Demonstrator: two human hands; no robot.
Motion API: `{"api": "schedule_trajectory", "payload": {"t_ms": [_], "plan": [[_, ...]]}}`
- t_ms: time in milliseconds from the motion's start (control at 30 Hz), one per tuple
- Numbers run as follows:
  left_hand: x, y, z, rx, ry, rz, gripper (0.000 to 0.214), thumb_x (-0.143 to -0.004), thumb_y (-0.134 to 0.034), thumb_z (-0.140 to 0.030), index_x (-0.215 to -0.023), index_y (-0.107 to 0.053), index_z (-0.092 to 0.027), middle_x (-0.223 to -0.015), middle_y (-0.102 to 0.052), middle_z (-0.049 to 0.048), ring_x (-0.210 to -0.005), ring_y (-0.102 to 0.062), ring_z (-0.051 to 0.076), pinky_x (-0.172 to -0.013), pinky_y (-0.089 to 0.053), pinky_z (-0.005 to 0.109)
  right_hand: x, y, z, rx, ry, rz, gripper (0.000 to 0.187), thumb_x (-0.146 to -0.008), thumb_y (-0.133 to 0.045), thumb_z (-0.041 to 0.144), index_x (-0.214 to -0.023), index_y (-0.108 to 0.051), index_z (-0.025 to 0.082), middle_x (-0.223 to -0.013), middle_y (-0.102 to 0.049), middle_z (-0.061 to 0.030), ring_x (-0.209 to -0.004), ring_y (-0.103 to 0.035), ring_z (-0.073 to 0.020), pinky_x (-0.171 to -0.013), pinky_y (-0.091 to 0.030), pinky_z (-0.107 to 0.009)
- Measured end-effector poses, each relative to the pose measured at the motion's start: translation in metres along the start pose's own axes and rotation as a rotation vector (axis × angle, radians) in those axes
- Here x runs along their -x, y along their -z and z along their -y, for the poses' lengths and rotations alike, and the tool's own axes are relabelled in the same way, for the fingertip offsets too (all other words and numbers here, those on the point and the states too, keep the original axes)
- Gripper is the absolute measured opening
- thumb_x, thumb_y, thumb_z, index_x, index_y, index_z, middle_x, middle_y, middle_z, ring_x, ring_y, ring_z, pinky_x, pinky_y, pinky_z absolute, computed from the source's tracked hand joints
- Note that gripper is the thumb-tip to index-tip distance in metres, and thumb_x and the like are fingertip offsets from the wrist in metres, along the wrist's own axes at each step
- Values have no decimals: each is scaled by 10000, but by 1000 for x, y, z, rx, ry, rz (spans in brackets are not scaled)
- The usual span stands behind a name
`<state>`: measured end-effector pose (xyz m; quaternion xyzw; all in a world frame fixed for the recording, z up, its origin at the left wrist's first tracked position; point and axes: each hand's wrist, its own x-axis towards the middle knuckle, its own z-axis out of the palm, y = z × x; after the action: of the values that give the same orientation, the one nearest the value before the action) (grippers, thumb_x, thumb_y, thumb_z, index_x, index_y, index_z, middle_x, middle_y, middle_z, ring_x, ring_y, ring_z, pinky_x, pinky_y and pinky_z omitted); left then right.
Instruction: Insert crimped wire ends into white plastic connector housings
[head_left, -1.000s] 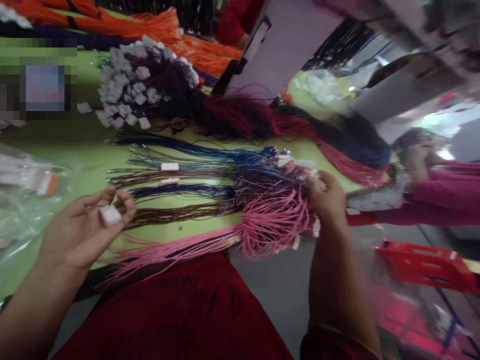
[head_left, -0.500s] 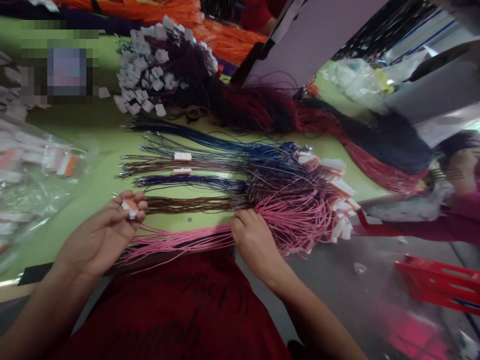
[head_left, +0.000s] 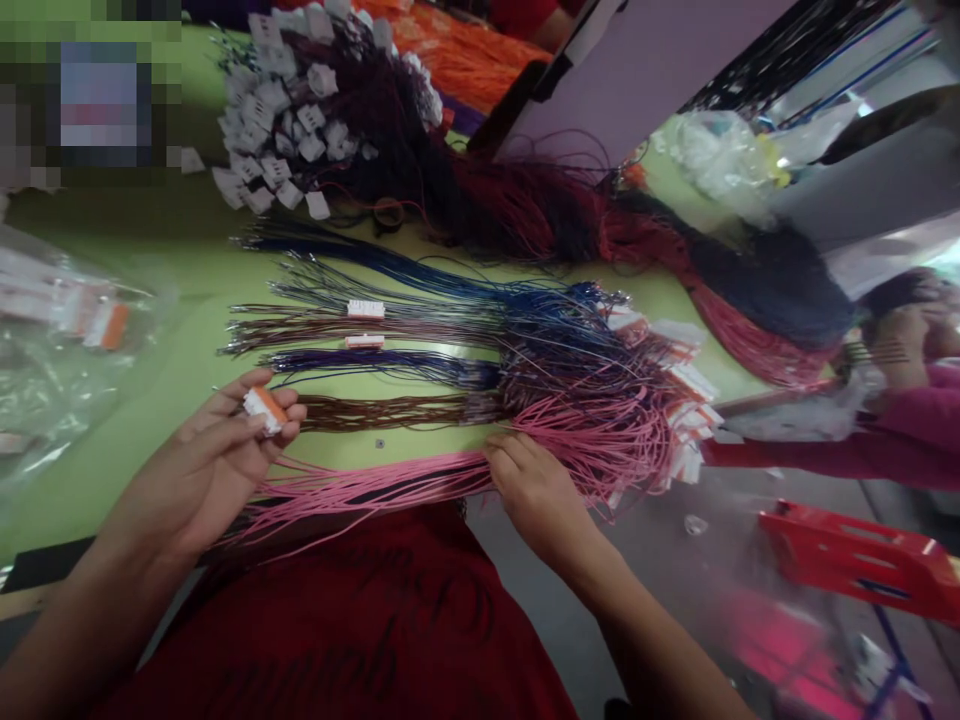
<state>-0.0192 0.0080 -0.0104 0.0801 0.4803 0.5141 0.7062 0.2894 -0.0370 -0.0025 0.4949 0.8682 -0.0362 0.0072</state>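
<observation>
My left hand is closed in a pinch on a small white-and-orange connector housing, held up over the left ends of the wires. My right hand lies over the bundle of pink wires at the table's near edge. Its fingers are curled together on the pink wires, and the fingertips are partly hidden. Just beyond are a brown wire bundle, a dark blue-violet one and a blue one. Two more housings, an upper one and a lower one, rest among the wires.
A clear plastic bag of housings lies at left. Farther back, a thick dark-and-red harness with white connectors crosses the green table. A red plastic crate stands at lower right. Another person's sleeve shows at right.
My right hand has slid a little to the right along the pink wires. The housing in my left hand is tilted differently, showing more of its orange side. The view has shifted slightly.
</observation>
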Motion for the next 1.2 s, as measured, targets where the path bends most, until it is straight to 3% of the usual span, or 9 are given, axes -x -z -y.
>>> {"api": "schedule_trajectory", "payload": {"t_ms": [100, 233, 400, 500, 600, 700, 767, 1033, 1200], "plan": [[-1, 4, -4, 1, -32, -41, 319, -680, -614, 21, -941, -633, -163, -807, -707, 51, -765, -681, 157, -662, -561, 190, 7, 3, -12, -115, 62, -73, 273, -902, -400, 75, -1050, -620, 143, -1003, -661, -113, -980, -573, -212, -872, -470, -360], [1, 4, -3, -46, -40, -39, 354, -677, -643, 2, -977, -611, -183, -853, -722, 53, -799, -706, 196, -658, -574, 218, 3, 24, -8, -290, 29, -15, 155, -874, -485, 115, -893, -626, 178, -853, -659, -74, -848, -594, -195, -831, -466, -364], [8, -14, 11, -100, 101, 110, 305, -751, -633, -44, -1025, -589, -172, -1045, -709, 99, -960, -684, 247, -771, -578, 298, -30, 69, 54, -678, 295, 194, 135, -897, -491, 155, -884, -624, 168, -766, -640, -34, -733, -564, -139, -738, -449, -285], [12, -23, 17, -118, 153, 153, 329, -760, -648, -68, -1067, -588, -172, -1094, -698, 100, -988, -674, 247, -808, -569, 308, -57, 70, 89, -1066, 512, 355, 130, -903, -522, 234, -982, -614, 186, -835, -661, -7, -757, -592, -97, -713, -458, -199], [12, -18, 18, -151, 133, 148, 333, -773, -671, -135, -1094, -592, -178, -1086, -700, 93, -950, -684, 219, -777, -572, 275, -79, 44, 93, -1325, 178, 223, 99, -887, -516, 256, -881, -589, 190, -751, -634, 18, -651, -581, -80, -609, -454, -176], [9, -6, 18, -211, 118, 142, 366, -762, -694, -186, -1112, -583, -200, -1092, -690, 87, -789, -708, 190, -582, -578, 235, -90, 18, 78, -1233, -235, -2, 110, -851, -504, 195, -755, -556, 181, -683, -603, 15, -605, -551, -93, -565, -441, -194], [7, 0, 18, -249, 100, 150, 338, -769, -688, -219, -1092, -585, -213, -1103, -682, 86, -632, -694, 160, -443, -533, 218, -92, 10, 68, -1122, -352, -107, 97, -811, -536, 171, -720, -567, 181, -648, -592, 22, -587, -537, -96, -559, -434, -198], [7, -2, 16, -272, -94, 170, 100, -780, -681, -264, -781, -693, -165, -1175, -646, 108, -868, -674, 196, -780, -538, 315, -89, 4, 65, -932, -224, -216, 100, -814, -562, 159, -786, -654, 186, -683, -644, 5, -600, -562, -103, -598, -449, -210], [6, -4, 20, -290, -16, 132, 327, -707, -745, -161, -1014, -640, -206, -1245, -611, 90, -917, -671, 181, -797, -534, 281, -86, 2, 63, -900, -136, -236, 91, -836, -579, 151, -810, -657, 191, -692, -648, 3, -632, -577, -107, -616, -445, -217]]}}
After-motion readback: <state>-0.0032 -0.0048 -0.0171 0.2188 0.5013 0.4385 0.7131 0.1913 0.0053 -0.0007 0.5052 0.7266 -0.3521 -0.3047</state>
